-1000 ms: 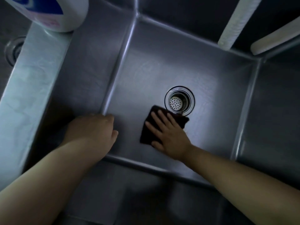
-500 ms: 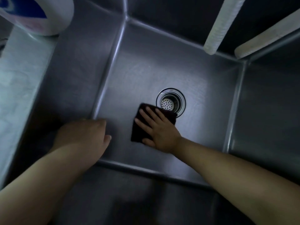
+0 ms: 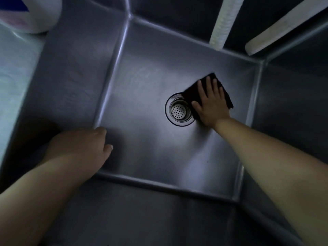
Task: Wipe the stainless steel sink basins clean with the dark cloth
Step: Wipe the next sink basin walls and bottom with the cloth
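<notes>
I look straight down into a deep stainless steel sink basin [image 3: 142, 148]. A round drain strainer [image 3: 178, 110] sits in the middle of its floor. My right hand [image 3: 211, 102] lies flat with fingers spread on the dark cloth [image 3: 225, 93], pressing it onto the floor just right of the drain. The cloth's left edge overlaps the drain rim. My left hand [image 3: 83, 148] hangs at the basin's near left corner with fingers loosely curled, holding nothing; I cannot tell whether it touches the left wall.
A white bottle with a blue and pink label [image 3: 30, 13] stands on the left ledge [image 3: 14, 77]. Two white tubes [image 3: 225, 22] [image 3: 282, 27] slant above the basin's far right corner. Steep steel walls [image 3: 71, 73] enclose the floor.
My right hand has slid the cloth from the near left of the drain to its far right side. My left hand has stayed at the near left corner.
</notes>
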